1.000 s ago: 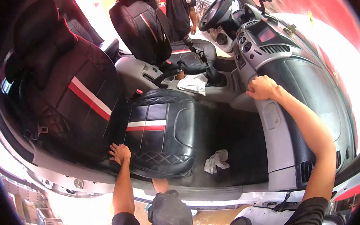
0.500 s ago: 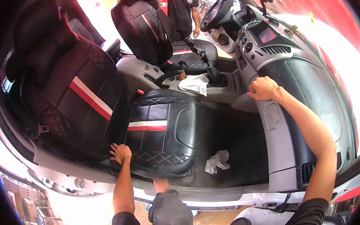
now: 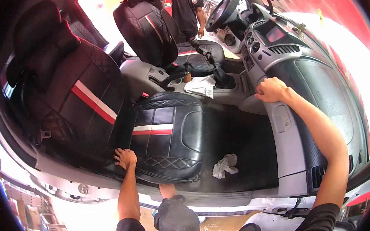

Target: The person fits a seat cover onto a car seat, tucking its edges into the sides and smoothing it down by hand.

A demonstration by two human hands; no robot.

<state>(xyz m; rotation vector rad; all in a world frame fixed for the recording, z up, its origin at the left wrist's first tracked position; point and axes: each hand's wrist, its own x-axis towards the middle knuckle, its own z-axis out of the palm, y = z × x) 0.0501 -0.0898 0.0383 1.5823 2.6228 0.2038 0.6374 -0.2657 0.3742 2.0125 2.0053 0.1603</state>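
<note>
- The left hand (image 3: 126, 158) is spread, fingers apart and pointing away from the forearm, resting at the outer side of the black quilted front seat, where its backrest (image 3: 74, 96) meets its seat cushion (image 3: 166, 140).
- The cushion lies just beside the left hand, toward the right one; it is glossy black with a white-and-red stripe across it, and the backrest has a matching stripe.
- The right hand (image 3: 271, 90) has its fingers folded in and rests on the grey and black dashboard (image 3: 318, 89), above the grey glove box (image 3: 286, 138); whether its palm hides anything cannot be told.
- The two hands are well apart, with the seat cushion and the dark footwell floor (image 3: 249, 136) between them.
- A crumpled white cloth (image 3: 225, 166) lies on that floor, below the right hand in view and touched by neither.
- Another white cloth (image 3: 200, 86) lies on the grey centre console (image 3: 141, 74), left of the right hand in view, beside the black gear lever (image 3: 223, 79).
- Beyond the console, a person in a dark shirt (image 3: 186, 12) stands by the second black seat (image 3: 146, 28).
</note>
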